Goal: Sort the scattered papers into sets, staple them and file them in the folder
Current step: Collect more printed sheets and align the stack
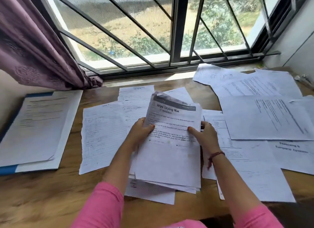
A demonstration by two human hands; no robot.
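Centrally in the frame, the left hand [141,131] and right hand [204,134] grip a stack [169,151] of papers by its two side edges, thumbs curled over the printed top sheet and the other fingers hidden behind. The stack sits between the hands, tilted up toward the camera, its top corner curling over and its lower edge down near the papers on the table [42,193]. The top sheet carries the heading "Wipe Drying Mat". Both forearms reach up from the lower edge of the frame in pink sleeves; the right wrist wears a dark thread band, and each hand shows a ring.

Just left of the stack a handwritten sheet [102,137] lies flat, with more lined sheets beyond it toward the window [136,32]. To the right, loose printed papers [265,118] overlap across the table up to the upper right of the frame. At middle left, well apart from the hands, a blue folder [8,170] lies open with sheets on it. A purple curtain [34,49] hangs at upper left.
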